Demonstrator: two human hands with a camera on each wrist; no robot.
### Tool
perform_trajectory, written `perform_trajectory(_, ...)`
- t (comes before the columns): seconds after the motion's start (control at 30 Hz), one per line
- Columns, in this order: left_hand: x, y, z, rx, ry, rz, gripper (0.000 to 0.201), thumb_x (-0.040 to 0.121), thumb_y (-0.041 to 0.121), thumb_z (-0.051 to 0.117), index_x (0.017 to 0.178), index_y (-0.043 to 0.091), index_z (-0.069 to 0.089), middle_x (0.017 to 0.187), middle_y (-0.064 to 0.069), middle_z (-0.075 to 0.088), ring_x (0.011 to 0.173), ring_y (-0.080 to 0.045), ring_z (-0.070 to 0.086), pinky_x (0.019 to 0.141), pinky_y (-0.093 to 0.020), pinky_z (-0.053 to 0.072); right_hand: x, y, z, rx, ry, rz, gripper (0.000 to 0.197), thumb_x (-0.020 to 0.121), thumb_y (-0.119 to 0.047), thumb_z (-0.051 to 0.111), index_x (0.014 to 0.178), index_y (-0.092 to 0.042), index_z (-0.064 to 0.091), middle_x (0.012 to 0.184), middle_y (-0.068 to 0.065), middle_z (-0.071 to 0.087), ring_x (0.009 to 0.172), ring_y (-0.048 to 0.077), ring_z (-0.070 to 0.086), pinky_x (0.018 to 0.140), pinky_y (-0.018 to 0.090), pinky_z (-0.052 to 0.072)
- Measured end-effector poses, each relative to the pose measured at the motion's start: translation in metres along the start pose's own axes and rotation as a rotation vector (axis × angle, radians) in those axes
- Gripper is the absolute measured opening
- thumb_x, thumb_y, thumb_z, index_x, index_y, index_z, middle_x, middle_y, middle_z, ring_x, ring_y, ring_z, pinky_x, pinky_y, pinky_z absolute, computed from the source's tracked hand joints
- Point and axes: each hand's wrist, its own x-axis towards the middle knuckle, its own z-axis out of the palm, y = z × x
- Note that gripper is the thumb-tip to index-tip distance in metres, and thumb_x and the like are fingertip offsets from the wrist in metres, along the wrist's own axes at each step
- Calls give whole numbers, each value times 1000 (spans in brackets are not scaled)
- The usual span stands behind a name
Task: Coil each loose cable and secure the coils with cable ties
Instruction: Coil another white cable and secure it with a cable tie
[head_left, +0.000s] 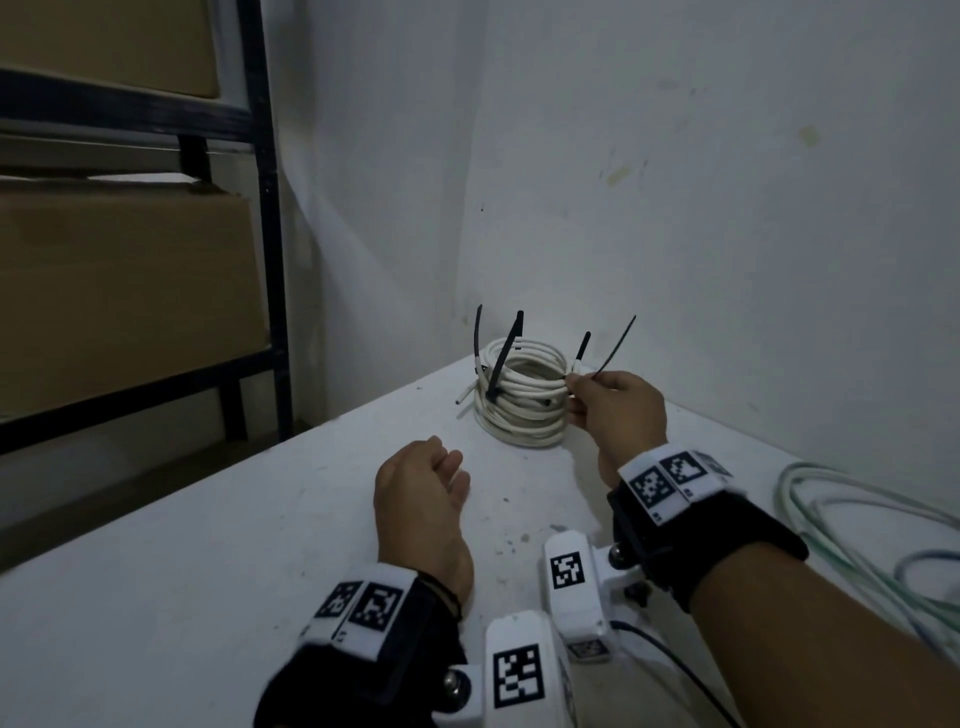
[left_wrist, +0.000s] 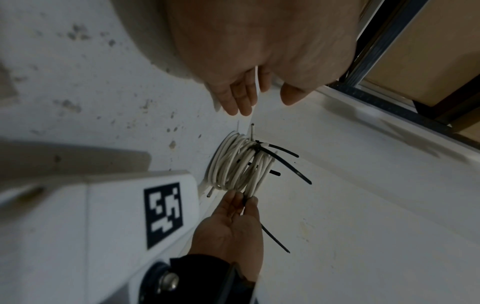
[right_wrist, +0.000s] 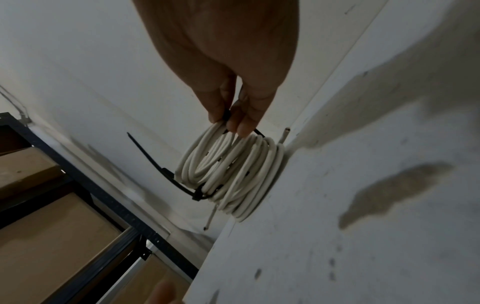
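A white cable coil (head_left: 522, 400) lies on the white table (head_left: 208, 545) near the back corner. My right hand (head_left: 571, 382) is at the coil's right side and pinches a black cable tie (head_left: 616, 344) that wraps the strands; its tail points up and to the right. In the right wrist view the fingertips (right_wrist: 241, 127) pinch that tie on top of the coil (right_wrist: 228, 170). A second black tie (head_left: 504, 358) binds the coil's left side. My left hand (head_left: 447, 462) rests on the table in front of the coil, loosely curled and holding nothing.
A loose greenish-white cable (head_left: 857, 535) sprawls over the table's right side. A dark metal shelf with cardboard boxes (head_left: 130, 291) stands to the left, beyond the table edge. White walls close in behind and to the right of the coil.
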Motion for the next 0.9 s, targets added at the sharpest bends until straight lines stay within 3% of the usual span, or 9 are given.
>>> perform_trajectory(0.23,0,-1,0,2,3,1,9,95,10,49,93,10,58,99,-9,61,98,-20,60,91,-34,49,-7,0,6,-3,14,-32,15,77,-16,73,66,-11,65,63,8,68,72,30,69,79,50,55)
perform_trajectory(0.53,2,-3,0,11,0,14,11,95,10,48,90,10,58,95,-7,60,93,-18,59,87,-33,49,5,12,2,-146,-13,-23,29,68,-26,76,47,-17,59,62,11,67,75,38,67,78,55,54)
perform_trajectory(0.7,2,-2,0,14,0,17,11,95,10,48,91,11,58,95,-7,60,93,-18,59,87,-34,48,2,6,-4,-216,-104,-38,28,66,-37,75,69,-12,64,74,10,70,77,33,68,79,53,54)
perform_trajectory(0.8,2,-2,0,19,1,20,11,95,11,48,90,10,57,94,-7,59,92,-18,59,86,-34,48,-6,-2,-12,-229,-152,-1,32,75,-29,78,94,-8,62,76,9,66,71,27,65,79,46,57)
perform_trajectory(0.9,1,-1,1,39,4,17,13,96,11,47,87,10,57,90,-7,58,87,-17,58,88,-34,48,-17,-11,-31,-311,-233,49,45,80,-21,74,117,-4,54,80,8,61,76,25,62,78,39,53)
